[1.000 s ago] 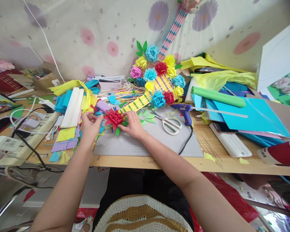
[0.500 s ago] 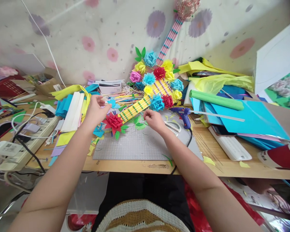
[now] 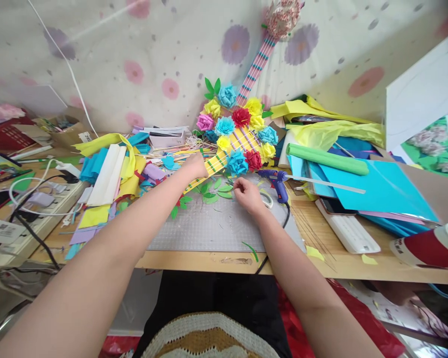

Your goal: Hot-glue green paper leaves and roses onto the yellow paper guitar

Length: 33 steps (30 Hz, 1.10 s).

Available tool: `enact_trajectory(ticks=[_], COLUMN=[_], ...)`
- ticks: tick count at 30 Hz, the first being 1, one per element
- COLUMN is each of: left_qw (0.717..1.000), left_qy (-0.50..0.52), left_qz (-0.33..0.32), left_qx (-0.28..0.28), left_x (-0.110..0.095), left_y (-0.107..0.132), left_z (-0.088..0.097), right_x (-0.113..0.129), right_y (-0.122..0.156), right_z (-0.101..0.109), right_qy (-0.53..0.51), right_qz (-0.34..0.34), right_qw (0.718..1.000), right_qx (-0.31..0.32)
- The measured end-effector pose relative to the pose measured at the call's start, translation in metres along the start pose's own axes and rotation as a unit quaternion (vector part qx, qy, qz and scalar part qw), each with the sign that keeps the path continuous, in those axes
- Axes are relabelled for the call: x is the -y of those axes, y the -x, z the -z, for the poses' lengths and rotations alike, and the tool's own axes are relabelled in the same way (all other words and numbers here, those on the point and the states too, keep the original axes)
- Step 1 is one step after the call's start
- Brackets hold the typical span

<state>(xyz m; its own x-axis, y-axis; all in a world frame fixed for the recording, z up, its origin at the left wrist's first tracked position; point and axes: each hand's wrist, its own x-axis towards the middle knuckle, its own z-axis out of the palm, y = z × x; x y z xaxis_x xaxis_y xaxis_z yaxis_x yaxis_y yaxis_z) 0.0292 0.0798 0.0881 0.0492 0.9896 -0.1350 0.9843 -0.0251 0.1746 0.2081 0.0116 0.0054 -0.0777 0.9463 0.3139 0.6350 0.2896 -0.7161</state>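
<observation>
A yellow paper guitar [image 3: 217,162], covered with paper flowers [image 3: 237,162], lies slanted across the back of the grey cutting mat [image 3: 201,231]. My left hand [image 3: 196,166] is over its striped neck, turned so that its fingers are hidden. Over the mat, right of some green paper leaves [image 3: 211,196], my right hand [image 3: 247,194] is closed, fingers curled together; whatever is in them is too small to make out. Beside it are white-handled scissors [image 3: 267,200], partly covered, and a purple glue gun [image 3: 280,186]. My left forearm covers most of the red flower at the neck's end.
A pink paper guitar neck [image 3: 257,69] leans on the wall behind. At left are crepe paper rolls [image 3: 106,174] and a power strip [image 3: 47,209] with tangled cables. Blue sheets [image 3: 384,184], a green roll [image 3: 326,159] and a red-and-white cup [image 3: 429,246] are at right.
My left hand has moved right, from beside the guitar's end to over its neck. My right hand has shifted slightly right and down and stays closed. The view has shifted a little.
</observation>
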Motion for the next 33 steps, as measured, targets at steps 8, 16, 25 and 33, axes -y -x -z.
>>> enact_trajectory(ticks=[8, 16, 25, 33], left_qw=[0.995, 0.992, 0.995, 0.998], left_qy=[-0.02, -0.074, -0.015, -0.02], left_qz=[-0.034, -0.031, -0.053, -0.054], left_qx=[-0.092, -0.098, -0.082, -0.04], left_x=[-0.022, -0.008, 0.057, 0.106], left_y=[-0.001, -0.006, 0.011, 0.01], left_z=[-0.025, -0.011, 0.016, 0.01], right_x=[-0.006, -0.007, -0.005, 0.002], right_y=[-0.001, -0.001, 0.002, 0.003], right_z=[-0.007, -0.007, -0.009, -0.014], right_qy=[0.013, 0.026, 0.082, 0.21], right_qz=[0.024, 0.035, 0.04, 0.05], right_qw=[1.0, 0.999, 0.996, 0.973], right_qx=[-0.005, 0.003, 0.026, 0.079])
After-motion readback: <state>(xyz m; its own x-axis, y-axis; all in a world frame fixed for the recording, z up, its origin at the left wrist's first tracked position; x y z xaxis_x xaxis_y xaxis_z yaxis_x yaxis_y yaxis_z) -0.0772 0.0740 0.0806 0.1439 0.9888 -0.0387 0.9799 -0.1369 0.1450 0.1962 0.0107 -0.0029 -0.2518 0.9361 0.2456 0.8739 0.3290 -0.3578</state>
